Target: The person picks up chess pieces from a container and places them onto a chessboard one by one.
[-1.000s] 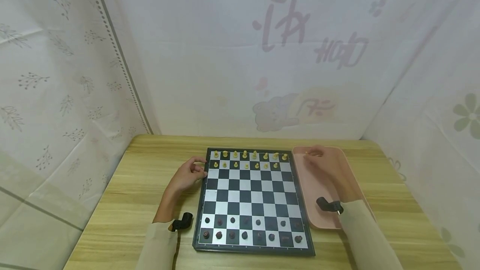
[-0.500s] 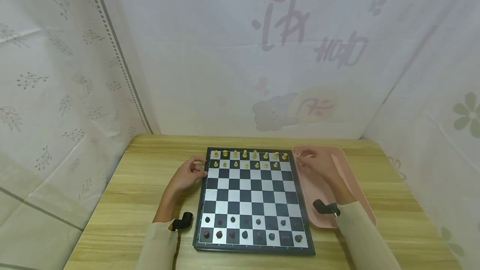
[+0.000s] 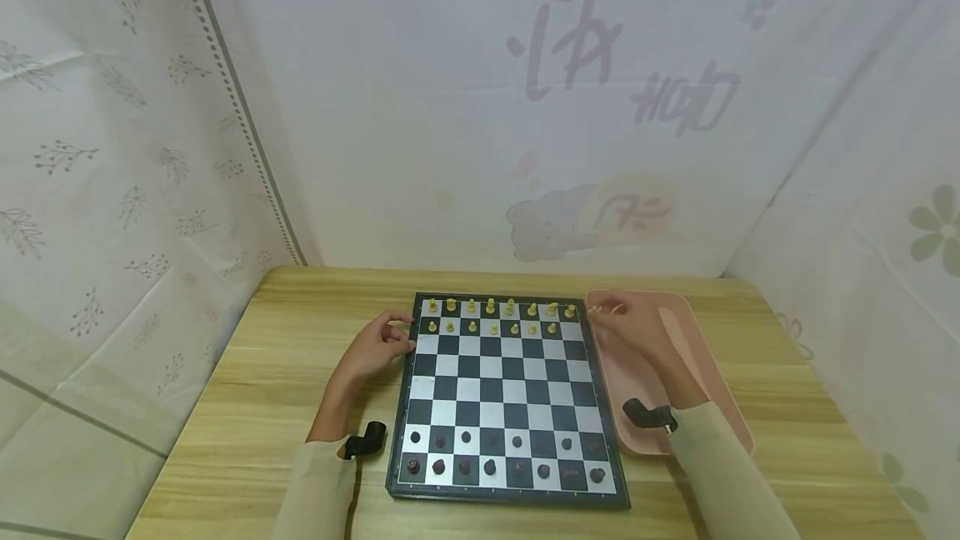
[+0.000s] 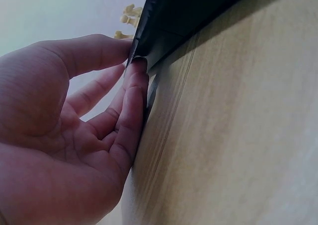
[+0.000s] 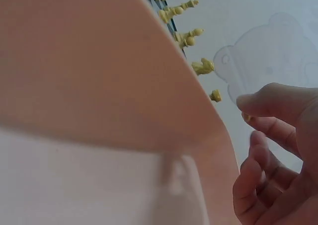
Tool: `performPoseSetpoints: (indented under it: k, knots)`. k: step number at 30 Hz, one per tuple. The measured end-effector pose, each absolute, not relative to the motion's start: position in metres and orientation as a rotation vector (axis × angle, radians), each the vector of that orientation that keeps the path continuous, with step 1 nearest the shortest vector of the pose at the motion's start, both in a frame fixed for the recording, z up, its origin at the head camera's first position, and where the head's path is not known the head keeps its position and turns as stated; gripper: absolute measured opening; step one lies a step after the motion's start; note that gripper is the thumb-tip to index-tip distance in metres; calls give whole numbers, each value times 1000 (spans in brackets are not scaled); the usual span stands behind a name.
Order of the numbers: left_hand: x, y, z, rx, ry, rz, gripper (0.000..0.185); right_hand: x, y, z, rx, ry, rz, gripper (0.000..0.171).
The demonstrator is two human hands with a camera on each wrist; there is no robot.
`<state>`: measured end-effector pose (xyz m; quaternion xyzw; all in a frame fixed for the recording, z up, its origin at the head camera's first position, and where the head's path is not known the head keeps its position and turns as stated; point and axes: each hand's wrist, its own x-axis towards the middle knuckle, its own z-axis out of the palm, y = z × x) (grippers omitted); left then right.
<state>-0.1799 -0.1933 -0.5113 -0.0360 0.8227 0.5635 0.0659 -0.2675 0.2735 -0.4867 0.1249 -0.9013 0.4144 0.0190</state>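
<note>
A black-and-white chessboard [image 3: 491, 369] lies on the table. Yellow chess pieces [image 3: 490, 306] stand in two rows along its far side, the second row with a bare square at its right end. Dark pieces [image 3: 490, 467] line the near side. At the board's left edge, my left hand [image 3: 375, 348] grips the rim between thumb and curled fingers. My right hand [image 3: 630, 323] is over the far left part of a pink tray [image 3: 633, 377], close to the board's far right corner. Its thumb and forefinger pinch a small yellow chess piece [image 5: 247, 117], mostly hidden by the fingertips.
The wooden table [image 3: 300, 323] extends on both sides of the board and tray. The tray's raised wall [image 5: 174, 86] stands right beside the board's right edge. A pale printed cloth [image 3: 420, 148] hangs behind the table and at both sides.
My right hand has moved left across the tray toward the board's far right corner, carrying the yellow chess piece. The left hand stays at the board's edge.
</note>
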Motion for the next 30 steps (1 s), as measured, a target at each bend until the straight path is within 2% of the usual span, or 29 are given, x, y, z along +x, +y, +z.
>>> performPoseSetpoints:
  k: [6,16,30]
  knots:
    - [-180,-193,-510,-120,2483,1694,40,-269,265,-485,579,-2776,1289,9]
    - [-179,-192,-510,-110,2485,1693,40,-270,255,-487,753,-2794,1107,10]
    - [-176,-193,-506,-76,2462,1720,40,-268,251,-489,677,-2897,1147,9]
